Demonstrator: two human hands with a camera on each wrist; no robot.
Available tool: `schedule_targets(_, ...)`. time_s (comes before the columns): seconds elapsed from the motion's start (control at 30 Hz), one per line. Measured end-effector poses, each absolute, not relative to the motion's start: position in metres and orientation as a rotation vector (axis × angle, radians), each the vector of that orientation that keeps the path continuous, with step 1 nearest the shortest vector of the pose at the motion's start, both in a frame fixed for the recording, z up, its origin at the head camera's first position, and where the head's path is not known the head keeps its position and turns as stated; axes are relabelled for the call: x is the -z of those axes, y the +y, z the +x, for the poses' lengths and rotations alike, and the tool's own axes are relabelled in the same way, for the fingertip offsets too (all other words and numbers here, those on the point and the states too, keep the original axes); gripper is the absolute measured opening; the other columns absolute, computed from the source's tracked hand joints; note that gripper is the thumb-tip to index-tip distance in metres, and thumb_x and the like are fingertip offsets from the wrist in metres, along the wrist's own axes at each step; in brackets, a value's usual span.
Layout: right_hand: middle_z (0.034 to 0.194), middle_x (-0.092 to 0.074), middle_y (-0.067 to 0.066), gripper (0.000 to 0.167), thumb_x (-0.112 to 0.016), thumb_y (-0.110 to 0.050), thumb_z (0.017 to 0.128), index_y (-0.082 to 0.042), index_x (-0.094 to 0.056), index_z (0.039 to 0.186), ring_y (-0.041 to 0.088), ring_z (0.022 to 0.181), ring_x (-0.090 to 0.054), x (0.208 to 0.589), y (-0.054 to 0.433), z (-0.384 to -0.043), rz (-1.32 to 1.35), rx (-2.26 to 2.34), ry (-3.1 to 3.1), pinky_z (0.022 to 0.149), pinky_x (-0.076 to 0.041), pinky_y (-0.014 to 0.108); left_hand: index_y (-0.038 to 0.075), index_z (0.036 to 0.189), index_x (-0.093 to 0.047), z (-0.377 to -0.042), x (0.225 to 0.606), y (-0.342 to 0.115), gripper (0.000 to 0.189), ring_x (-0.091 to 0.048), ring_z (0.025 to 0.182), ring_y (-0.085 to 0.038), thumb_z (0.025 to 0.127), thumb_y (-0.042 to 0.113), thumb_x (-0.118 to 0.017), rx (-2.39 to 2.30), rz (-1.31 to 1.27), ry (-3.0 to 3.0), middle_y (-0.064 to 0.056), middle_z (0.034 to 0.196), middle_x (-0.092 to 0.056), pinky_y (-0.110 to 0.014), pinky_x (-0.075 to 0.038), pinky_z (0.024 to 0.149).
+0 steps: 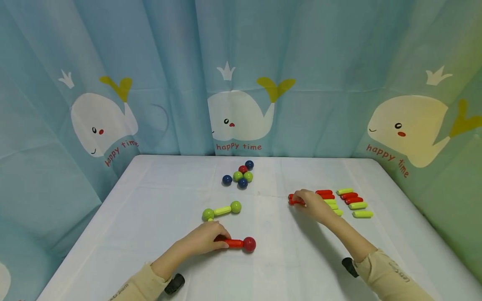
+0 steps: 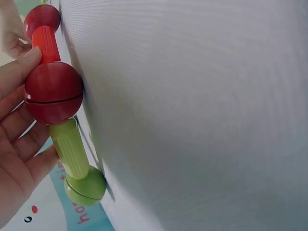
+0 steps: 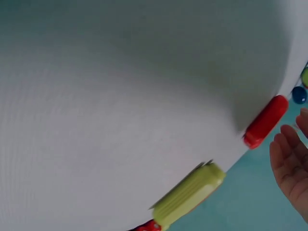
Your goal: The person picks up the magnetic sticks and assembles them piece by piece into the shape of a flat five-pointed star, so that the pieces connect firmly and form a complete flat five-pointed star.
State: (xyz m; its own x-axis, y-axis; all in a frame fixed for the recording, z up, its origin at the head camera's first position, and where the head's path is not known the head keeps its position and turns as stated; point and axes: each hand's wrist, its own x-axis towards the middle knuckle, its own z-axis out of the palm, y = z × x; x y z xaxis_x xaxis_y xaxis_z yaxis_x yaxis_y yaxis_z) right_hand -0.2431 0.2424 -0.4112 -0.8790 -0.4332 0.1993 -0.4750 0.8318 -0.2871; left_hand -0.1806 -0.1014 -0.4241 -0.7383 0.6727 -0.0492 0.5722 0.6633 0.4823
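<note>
My left hand [image 1: 206, 239] grips a red rod [image 1: 235, 243] with a red ball [image 1: 249, 244] on its far end. In the left wrist view, the thumb lies on that rod beside a larger-looking red ball [image 2: 54, 89], from which a lime-green rod [image 2: 70, 147] leads to a green ball [image 2: 85, 186]. Beyond it, the head view shows another green rod [image 1: 222, 210] and green ball [image 1: 236, 207] in the same structure. My right hand [image 1: 313, 205] is over the loose red rods [image 1: 291, 196]; in the right wrist view, its fingers look apart from a red rod [image 3: 265, 122].
Red and lime-green rods [image 1: 357, 205] lie in loose groups at the right of the white table [image 1: 150, 188]. Toward the back, blue, green and red balls [image 1: 242, 183] cluster together. A pale blue curtain [image 1: 169, 83] with whale prints hangs behind.
</note>
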Motion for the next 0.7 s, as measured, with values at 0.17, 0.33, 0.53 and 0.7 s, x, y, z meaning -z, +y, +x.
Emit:
schedule_targets(0.17,0.082,-0.063,0.012,0.018,-0.073,0.004,0.075,0.001,-0.064,0.09,0.022,0.075,-0.058,0.414,0.248,-0.248,0.685,-0.395,-2.907,0.072,-0.055,0.037,0.01,0.096,-0.074,-0.181,0.424,-0.103,0.015,-0.053,0.075,0.002,0.086,0.02,-0.069,-0.638,1.028,2.649,0.006,0.086,-0.07,-0.03,-0.048,0.088)
schedule_targets(0.33,0.084,-0.063,0.013,0.018,-0.073,0.002,0.076,0.001,-0.064,0.091,0.022,0.075,-0.057,0.415,0.253,-0.253,0.677,-0.338,-2.936,0.072,-0.054,0.037,0.01,0.095,-0.074,-0.183,0.422,-0.107,0.013,-0.055,0.075,0.004,0.084,0.017,-0.07,-0.636,1.062,2.616,0.008,0.084,-0.07,-0.041,-0.038,0.106)
schedule_targets(0.53,0.082,-0.063,0.011,0.016,-0.073,0.004,0.075,-0.001,-0.063,0.087,0.02,0.073,-0.055,0.417,0.254,-0.255,0.693,-0.317,-2.947,0.071,-0.054,0.036,0.009,0.095,-0.074,-0.184,0.419,-0.116,0.013,-0.06,0.082,-0.001,0.083,0.013,-0.07,-0.642,1.084,2.622,0.004,0.089,-0.072,-0.029,-0.049,0.088)
schedule_targets(0.7,0.081,-0.064,0.008,0.022,-0.076,0.003,0.073,-0.005,-0.059,0.085,0.018,0.073,-0.055,0.419,0.254,-0.255,0.748,-0.3,-2.965,0.069,-0.054,0.032,0.007,0.098,-0.073,-0.18,0.416,-0.118,0.015,-0.061,0.084,-0.005,0.086,0.011,-0.067,-0.633,1.055,2.635,0.0,0.092,-0.072,-0.024,-0.05,0.078)
